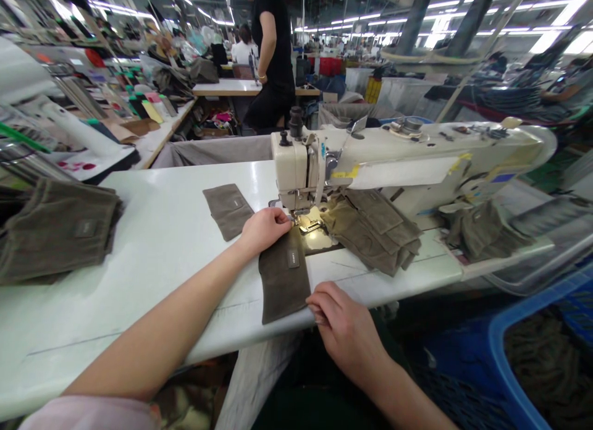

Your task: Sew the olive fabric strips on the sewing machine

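Observation:
An olive-brown fabric piece (282, 288) with a small dark label lies flat on the table, its far end close to the needle of a cream sewing machine (296, 164). My left hand (266, 229) pinches the far edge of this piece, right beside the presser foot. With closed fingertips, my right hand (343, 319) grips its near right corner at the table's front edge. Left of the needle lies another labelled fabric piece (228, 209), apart from the first. The machine's lamp lights the metal needle plate (319, 240).
Folded fabric pieces (375, 229) lie under the machine arm. A stack of similar pieces (55, 232) sits at far left. More fabric (486, 229) rests at the right end. A blue basket (498, 343) stands lower right. A person in black (275, 53) stands behind the table.

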A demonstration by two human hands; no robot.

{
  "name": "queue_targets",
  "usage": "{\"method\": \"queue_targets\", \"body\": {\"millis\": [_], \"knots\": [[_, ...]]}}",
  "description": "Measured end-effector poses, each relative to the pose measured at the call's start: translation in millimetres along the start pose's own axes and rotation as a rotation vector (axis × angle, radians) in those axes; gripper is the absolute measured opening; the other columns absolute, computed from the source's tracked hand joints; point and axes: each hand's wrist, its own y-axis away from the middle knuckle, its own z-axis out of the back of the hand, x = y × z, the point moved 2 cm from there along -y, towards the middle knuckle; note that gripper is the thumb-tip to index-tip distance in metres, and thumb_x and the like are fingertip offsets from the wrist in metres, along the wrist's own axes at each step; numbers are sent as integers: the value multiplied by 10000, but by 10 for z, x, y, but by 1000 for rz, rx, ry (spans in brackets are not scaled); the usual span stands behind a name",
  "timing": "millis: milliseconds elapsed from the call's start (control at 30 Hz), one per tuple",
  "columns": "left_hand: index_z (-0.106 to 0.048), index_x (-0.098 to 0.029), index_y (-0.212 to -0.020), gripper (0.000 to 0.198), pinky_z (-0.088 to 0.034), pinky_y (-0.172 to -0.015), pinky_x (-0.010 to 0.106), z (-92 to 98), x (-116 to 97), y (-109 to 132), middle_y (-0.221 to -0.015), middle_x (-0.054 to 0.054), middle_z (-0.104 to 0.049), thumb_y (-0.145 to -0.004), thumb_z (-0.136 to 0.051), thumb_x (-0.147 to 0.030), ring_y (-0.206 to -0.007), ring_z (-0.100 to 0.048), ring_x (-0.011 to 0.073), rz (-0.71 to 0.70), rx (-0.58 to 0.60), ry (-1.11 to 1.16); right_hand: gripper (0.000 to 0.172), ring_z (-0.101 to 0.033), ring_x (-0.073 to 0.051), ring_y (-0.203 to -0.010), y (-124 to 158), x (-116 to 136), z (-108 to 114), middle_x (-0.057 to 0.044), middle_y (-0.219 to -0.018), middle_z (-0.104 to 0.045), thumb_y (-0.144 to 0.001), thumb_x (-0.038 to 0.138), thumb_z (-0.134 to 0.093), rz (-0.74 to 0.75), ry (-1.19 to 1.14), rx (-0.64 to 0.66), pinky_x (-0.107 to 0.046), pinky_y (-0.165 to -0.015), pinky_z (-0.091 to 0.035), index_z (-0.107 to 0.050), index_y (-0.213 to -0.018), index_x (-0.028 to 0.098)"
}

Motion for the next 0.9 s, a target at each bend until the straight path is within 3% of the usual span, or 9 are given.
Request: {"method": "queue_targets", "body": {"millis": [367,700,900], "knots": [[-696,-216,-773,186,-362,-607,270,0,9,-6,-801,12,-733,-803,-604,-375,-739,-633,191,7,-11,11,250,-569,-181,-815,-10,0,-4,-44,-968,-607,-836,-7,-491,-20,-14,1,-282,-680,-400,-591,-954,190],[-698,-220,-777,185,-373,-622,273,-4,5,-4,-812,8,-734,-803,-605,-378,-752,-638,193,17,-13,18,204,-582,-182,-824,-12,4,-4,-49,-970,-615,-907,37,-479,-18,-10,-6,-280,-694,-414,-589,-978,194],[-699,-219,-767,188,-376,-617,276,-6,26,-30,-793,8,-734,-796,-609,-381,-749,-645,193,5,-8,18,244,-581,-179,-821,-17,8,5,-42,-969,-617,-861,4,-492,-23,-9,2,-278,-683,-409,-590,-971,198]]}}
